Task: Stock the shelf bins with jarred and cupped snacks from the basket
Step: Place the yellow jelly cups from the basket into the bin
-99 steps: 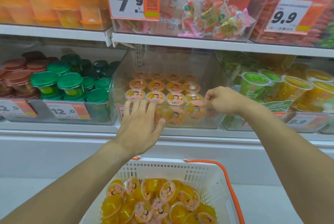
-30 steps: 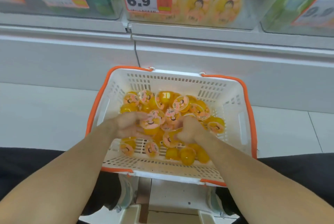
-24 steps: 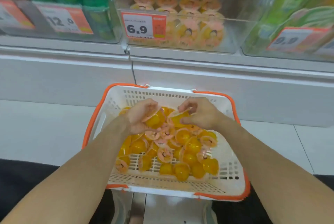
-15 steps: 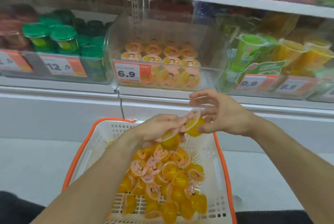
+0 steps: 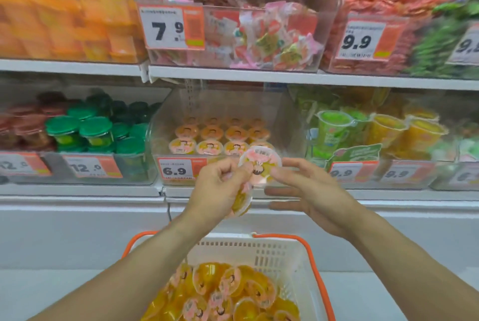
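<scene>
Both hands are raised in front of the clear shelf bin [image 5: 285,124] tagged 6.9, which holds rows of pink-lidded jelly cups [image 5: 210,139]. My left hand [image 5: 220,188] is closed on jelly cups; one yellow cup [image 5: 241,204] hangs under its palm. A pink-lidded cup [image 5: 260,165] faces me between the two hands, pinched by my left thumb and the fingertips of my right hand [image 5: 308,191], whose other fingers are spread. Below, the white basket [image 5: 259,250] with orange handles holds several yellow jelly cups [image 5: 228,292].
Green-lidded jars [image 5: 88,131] fill the bin to the left, tall green and yellow cups [image 5: 375,131] the bin to the right. The upper shelf [image 5: 259,77] carries bins of wrapped sweets. A white ledge [image 5: 77,206] runs under the bins.
Both hands have risen from the basket to the front of the 6.9 bin with cups in them. The view has tilted up toward the shelves.
</scene>
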Demonstrator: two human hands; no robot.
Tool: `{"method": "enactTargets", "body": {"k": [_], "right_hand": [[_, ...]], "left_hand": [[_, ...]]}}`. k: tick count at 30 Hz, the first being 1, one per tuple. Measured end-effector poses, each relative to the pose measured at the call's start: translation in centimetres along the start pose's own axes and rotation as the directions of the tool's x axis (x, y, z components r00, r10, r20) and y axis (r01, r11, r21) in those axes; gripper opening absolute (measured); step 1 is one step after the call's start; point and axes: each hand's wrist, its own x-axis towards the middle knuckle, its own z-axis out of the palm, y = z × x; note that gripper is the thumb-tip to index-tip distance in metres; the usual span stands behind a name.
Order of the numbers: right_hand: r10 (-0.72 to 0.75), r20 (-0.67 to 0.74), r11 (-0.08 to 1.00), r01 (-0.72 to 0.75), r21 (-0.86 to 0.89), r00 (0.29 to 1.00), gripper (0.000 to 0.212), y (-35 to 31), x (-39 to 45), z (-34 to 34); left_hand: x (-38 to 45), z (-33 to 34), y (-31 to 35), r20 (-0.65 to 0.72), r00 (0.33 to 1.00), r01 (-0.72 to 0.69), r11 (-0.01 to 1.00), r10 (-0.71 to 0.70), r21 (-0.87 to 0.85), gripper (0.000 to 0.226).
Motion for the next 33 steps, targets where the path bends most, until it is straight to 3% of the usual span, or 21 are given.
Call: {"method": "enactTargets", "body": {"k": [5,10,12,14,16,18,21,24,28,31,33], "right_hand": [[-0.081,-0.125,0.982,0.101,0.161,0.989,0.046,-0.4,1.1,2.2],[-0.129,-0.040,0.963,0.115,-0.242,0.991,0.026,-2.2,1.9,0.8],[-0.088,0.029,0.920,0.093,-0.380,0.996,0.026,-2.7,1.8,0.6],[-0.106,-0.027,0.908,0.086,-0.410,0.994,0.039,-3.0,2.0,0.5],[-0.186,-0.177,0.937,0.120,-0.327,0.966,0.045,-3.1,2.5,0.6],[-0.275,-0.281,0.941,0.197,-0.275,0.919,0.040,-2.8,3.0,1.2],[-0.316,-0.294,0.940,0.255,-0.227,0.902,0.035,-1.9,3.9,2.6],[-0.200,-0.361,0.974,0.225,0.027,0.911,0.030,-2.1,4.5,3.6],[-0.045,-0.267,0.977,0.098,0.188,0.963,0.018,-3.2,5.6,3.6],[-0.090,-0.342,0.990,0.120,0.068,0.935,0.018,-4.3,7.4,3.7],[-0.217,-0.458,0.973,0.153,-0.174,0.862,0.018,-4.8,9.7,3.2]], "left_hand": [[0.7,0.4,1.3,0.045,0.998,-0.051,0.985,0.045,0.162,0.046],[2.1,-1.6,2.5,0.043,0.999,-0.001,0.951,-0.013,0.310,0.020],[2.2,-1.9,2.6,0.133,0.991,-0.012,0.944,-0.033,0.329,0.017],[2.3,-1.6,2.6,0.200,0.978,0.000,0.957,-0.061,0.290,0.010],[2.5,-1.2,2.6,0.140,0.984,0.086,0.978,-0.114,0.189,0.014],[2.8,-0.8,2.3,0.071,0.980,0.180,0.982,-0.183,0.059,0.022],[3.4,-0.6,2.3,0.018,0.975,0.224,0.972,-0.223,-0.069,0.022],[4.5,-0.9,2.1,-0.012,0.977,0.213,0.971,-0.215,-0.106,0.024],[5.9,-1.2,1.9,-0.030,0.984,0.174,0.979,-0.178,-0.104,0.024],[6.7,-1.4,1.7,-0.081,0.972,0.211,0.968,-0.223,-0.136,0.028],[7.0,-1.9,1.7,-0.112,0.958,0.238,0.951,-0.263,-0.195,0.032]]}}
